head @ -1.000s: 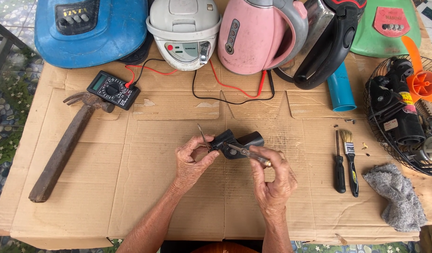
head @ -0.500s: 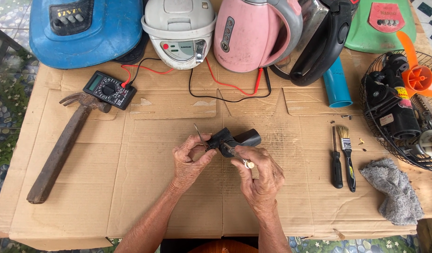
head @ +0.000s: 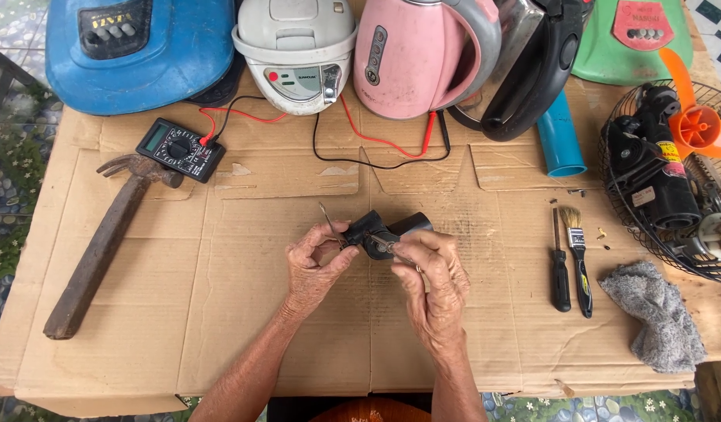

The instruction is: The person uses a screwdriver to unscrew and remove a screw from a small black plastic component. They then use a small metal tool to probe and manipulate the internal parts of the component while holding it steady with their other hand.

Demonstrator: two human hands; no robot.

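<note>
Both grips closed: left hand (head: 317,262) & right hand (head: 431,273) pinch small black plastic part (head: 376,230) over corrugated cardboard (head: 220,312).

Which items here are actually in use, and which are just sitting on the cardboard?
In use:
- small black part, held between both hands
- left hand, pinching its left end
- right hand, gripping its right side

Lying about:
- hammer
- multimeter with red and black leads
- screwdriver
- small brush
- grey rag
- pink kettle
- fan motor
</note>
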